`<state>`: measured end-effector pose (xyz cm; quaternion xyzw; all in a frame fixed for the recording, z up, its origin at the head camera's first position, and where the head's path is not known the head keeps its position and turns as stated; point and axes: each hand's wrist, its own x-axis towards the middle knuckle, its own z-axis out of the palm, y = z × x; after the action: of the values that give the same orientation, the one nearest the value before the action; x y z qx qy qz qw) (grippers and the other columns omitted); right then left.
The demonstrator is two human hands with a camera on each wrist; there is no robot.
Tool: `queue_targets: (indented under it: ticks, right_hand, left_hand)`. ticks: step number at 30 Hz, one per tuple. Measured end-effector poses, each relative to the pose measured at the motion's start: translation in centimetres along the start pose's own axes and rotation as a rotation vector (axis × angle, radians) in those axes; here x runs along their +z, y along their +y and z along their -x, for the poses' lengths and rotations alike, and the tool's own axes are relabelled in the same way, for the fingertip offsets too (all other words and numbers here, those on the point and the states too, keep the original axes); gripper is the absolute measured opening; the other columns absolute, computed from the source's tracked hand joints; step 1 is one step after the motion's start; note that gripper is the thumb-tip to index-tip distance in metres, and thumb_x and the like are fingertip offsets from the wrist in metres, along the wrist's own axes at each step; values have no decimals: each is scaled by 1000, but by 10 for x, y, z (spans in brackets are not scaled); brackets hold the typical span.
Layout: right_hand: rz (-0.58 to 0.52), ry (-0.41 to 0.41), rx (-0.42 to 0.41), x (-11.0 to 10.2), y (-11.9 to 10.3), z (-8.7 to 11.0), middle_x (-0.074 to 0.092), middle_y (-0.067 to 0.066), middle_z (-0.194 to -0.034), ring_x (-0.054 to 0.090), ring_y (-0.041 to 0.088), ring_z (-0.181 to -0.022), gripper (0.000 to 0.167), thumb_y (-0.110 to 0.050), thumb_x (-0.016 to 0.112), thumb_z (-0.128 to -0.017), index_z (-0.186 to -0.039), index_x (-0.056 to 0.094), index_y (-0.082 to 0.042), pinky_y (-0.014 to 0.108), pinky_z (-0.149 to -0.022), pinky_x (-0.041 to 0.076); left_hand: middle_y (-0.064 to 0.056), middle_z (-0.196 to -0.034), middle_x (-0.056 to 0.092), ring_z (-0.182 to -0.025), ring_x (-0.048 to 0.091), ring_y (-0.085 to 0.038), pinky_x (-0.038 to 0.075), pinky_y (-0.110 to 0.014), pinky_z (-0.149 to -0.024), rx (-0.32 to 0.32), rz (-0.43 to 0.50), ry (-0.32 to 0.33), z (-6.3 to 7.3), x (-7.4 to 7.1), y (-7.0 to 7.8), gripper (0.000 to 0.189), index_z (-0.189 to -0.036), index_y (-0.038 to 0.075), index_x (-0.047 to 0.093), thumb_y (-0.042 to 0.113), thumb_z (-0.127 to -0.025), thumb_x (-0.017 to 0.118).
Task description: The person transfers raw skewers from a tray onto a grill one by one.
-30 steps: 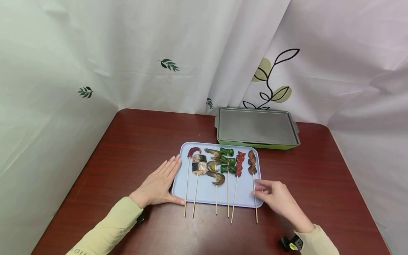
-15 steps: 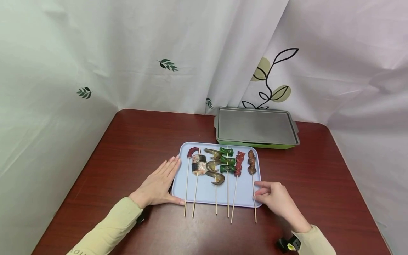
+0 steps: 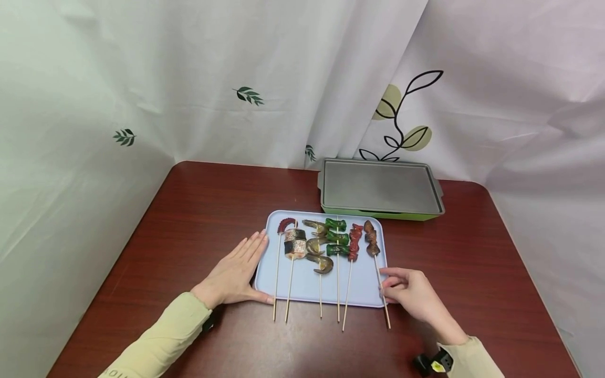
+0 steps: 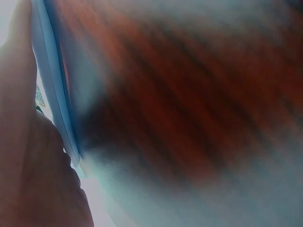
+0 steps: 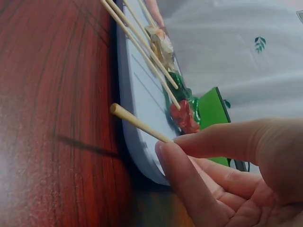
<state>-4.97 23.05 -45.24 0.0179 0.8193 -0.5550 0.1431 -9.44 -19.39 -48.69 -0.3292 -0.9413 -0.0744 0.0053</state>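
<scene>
A light blue tray [image 3: 307, 291] lies on the table with several skewers side by side on it, their sticks jutting over the front edge. My right hand [image 3: 413, 294] pinches the stick of the rightmost one, a brown meat skewer [image 3: 372, 239], between thumb and fingers. In the right wrist view that stick [image 5: 139, 125] slants past the tray's corner. My left hand [image 3: 236, 270] rests along the tray's left side, fingers straight, thumb at the front left corner. Left of the meat are a red skewer [image 3: 355, 242], a green pepper skewer [image 3: 337, 238] and a shrimp skewer [image 3: 322, 264].
Behind the tray stands a grey griddle [image 3: 380, 186] with a green base. At the tray's left lie a black-and-white roll skewer [image 3: 295, 247] and a dark red curled tentacle skewer [image 3: 285, 224]. A white curtain [image 3: 236, 126] hangs around the reddish-brown table [image 3: 208, 205].
The brown meat skewer has tilted: its meat end has swung left toward the red skewer, its lower end right. My right hand has shifted slightly right. My left hand has stayed still.
</scene>
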Motion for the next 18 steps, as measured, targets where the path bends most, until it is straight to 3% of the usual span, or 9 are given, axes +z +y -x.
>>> queue_targets:
  ticks: [5,18]
  right_hand:
    - [13,27,-6,-2,-1,4,70,14,-87,70,18,-73,44,13,73,-84,-126,62,15,31,-65,61]
    - [93,58,-132,-23,-11,17,71,11,-88,70,14,-70,45,9,76,-84,-127,65,10,28,-63,59]
  left_hand:
    - [-23,-164,22,-151,20,-35,19,-46,-122,6,4,23,0,2,-1,138,-157,-9,26,95,-69,53]
    - [-20,-166,16,-153,14,-30,14,-43,-123,-20,-14,-29,-1,3,-1,139,-159,-6,21,97,-69,48]
